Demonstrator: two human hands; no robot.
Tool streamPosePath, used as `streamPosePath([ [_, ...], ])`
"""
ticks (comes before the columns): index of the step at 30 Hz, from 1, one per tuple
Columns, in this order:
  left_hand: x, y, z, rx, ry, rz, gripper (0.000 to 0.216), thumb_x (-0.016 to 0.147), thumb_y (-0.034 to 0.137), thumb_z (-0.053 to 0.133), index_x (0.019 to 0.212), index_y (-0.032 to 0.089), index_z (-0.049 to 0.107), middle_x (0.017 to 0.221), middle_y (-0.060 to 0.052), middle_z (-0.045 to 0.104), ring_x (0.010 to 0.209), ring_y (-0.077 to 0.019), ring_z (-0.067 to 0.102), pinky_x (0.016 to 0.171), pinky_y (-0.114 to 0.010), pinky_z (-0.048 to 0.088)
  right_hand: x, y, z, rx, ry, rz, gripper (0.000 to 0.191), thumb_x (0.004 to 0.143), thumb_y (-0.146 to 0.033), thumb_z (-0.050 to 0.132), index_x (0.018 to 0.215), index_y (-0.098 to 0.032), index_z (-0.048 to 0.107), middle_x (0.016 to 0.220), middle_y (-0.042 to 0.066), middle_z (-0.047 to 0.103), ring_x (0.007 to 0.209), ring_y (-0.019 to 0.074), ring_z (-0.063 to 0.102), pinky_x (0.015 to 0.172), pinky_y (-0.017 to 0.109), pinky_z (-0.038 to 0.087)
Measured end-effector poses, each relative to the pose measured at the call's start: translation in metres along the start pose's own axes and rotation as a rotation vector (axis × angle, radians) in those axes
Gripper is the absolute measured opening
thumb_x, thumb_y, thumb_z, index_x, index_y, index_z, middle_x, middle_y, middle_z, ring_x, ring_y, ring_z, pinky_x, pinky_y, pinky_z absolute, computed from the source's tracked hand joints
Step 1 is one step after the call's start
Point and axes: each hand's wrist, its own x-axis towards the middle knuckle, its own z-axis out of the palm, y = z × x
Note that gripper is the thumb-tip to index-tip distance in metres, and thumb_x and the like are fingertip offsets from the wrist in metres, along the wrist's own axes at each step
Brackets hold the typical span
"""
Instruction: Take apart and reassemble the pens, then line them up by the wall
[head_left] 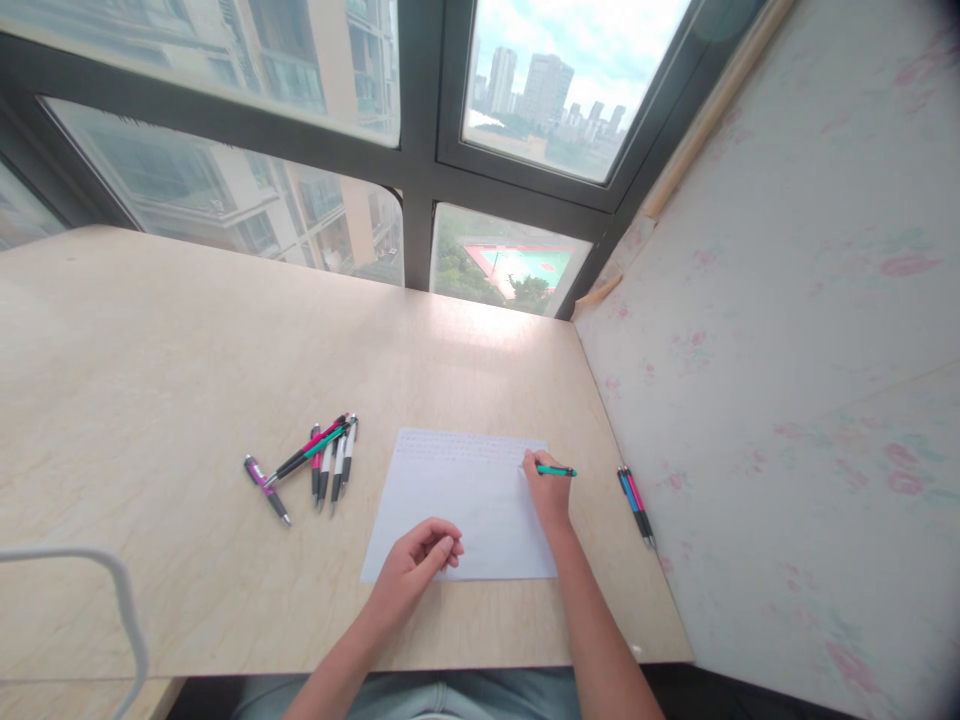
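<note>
Where the pale wooden desk [150, 350] reaches its near-left corner: white bent tube frame [60, 551], partly out of view.
Lone pen: purple-and-black ballpoint pen [266, 488], lying slantwise on the desk, just left of the pile.
Pile: loose cluster of pink, green, black and white pens [330, 460], overlapping, left of the paper and apart from it.
Paper: white sheet of paper [465, 490], flat on the desk near its front edge, with faint lines of writing along its top.
Left hand [420, 565]: fingers curled loosely inward, holding nothing, resting on the sheet's lower edge.
Right hand [547, 492]: fingers pinched around a teal-green pen [559, 470] at the sheet's upper right corner; its tip is hidden by the fingers.
Pair: blue pen and pink pen [637, 505], side by side, right of the paper, near the desk's right edge.
Wall: pale floral-patterned panel [787, 350] along the desk's right side.
</note>
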Motion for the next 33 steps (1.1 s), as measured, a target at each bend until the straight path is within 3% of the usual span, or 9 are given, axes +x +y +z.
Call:
streamPosePath([
  [14,0.0,-0.003,-0.001,-0.017,-0.017,-0.001,0.021,0.082,0.039,0.063,0.086,0.018,0.066,0.076,-0.005,0.068,0.069,-0.0173,0.059,0.065,-0.028,0.045,0.0,-0.001,0.0,0.096,0.026,0.074,0.042,0.084,-0.043,0.046,0.05,-0.021,0.036,0.047,-0.006,0.03,0.047,0.0097,0.028,0.049,0.024,0.023],
  [20,0.001,-0.003,-0.001,-0.017,-0.02,-0.002,0.021,0.083,0.038,0.062,0.086,0.018,0.065,0.076,-0.005,0.068,0.069,-0.0172,0.059,0.065,-0.028,0.045,0.0,0.002,-0.005,0.252,0.039,0.193,0.04,0.083,-0.049,0.05,0.057,-0.019,0.052,0.052,-0.001,0.05,0.05,0.0125,0.041,0.051,0.025,0.031],
  [26,0.0,-0.002,-0.001,-0.004,-0.019,-0.001,0.021,0.083,0.038,0.062,0.087,0.017,0.065,0.077,-0.005,0.068,0.069,-0.0169,0.059,0.066,-0.027,0.045,0.005,0.002,-0.014,0.493,0.037,0.341,0.053,0.083,-0.064,0.044,0.063,-0.017,0.059,0.056,0.0,0.054,0.051,0.0124,0.048,0.049,0.023,0.037],
  [28,0.0,-0.004,-0.002,-0.003,-0.023,0.0,0.021,0.084,0.038,0.061,0.088,0.018,0.065,0.078,-0.004,0.068,0.069,-0.0167,0.059,0.066,-0.027,0.045,0.008,-0.001,-0.019,0.555,0.035,0.372,0.052,0.081,-0.065,0.048,0.071,-0.016,0.062,0.058,0.0,0.055,0.051,0.0116,0.049,0.048,0.022,0.037],
  [30,0.001,-0.007,-0.003,-0.004,-0.029,0.003,0.021,0.084,0.038,0.061,0.088,0.018,0.065,0.078,-0.005,0.068,0.069,-0.0167,0.059,0.066,-0.027,0.045,0.008,-0.005,-0.026,0.616,0.018,0.392,0.05,0.078,-0.063,0.056,0.093,-0.016,0.065,0.054,-0.004,0.05,0.047,0.0101,0.046,0.045,0.021,0.035],
  [33,0.002,-0.01,-0.004,-0.003,-0.038,0.003,0.02,0.085,0.037,0.06,0.088,0.018,0.064,0.079,-0.005,0.068,0.07,-0.017,0.06,0.066,-0.027,0.045,0.001,-0.013,-0.034,0.676,-0.035,0.422,0.071,0.076,-0.057,0.065,0.132,-0.017,0.047,0.049,-0.01,0.045,0.042,0.0092,0.041,0.042,0.019,0.031],
])
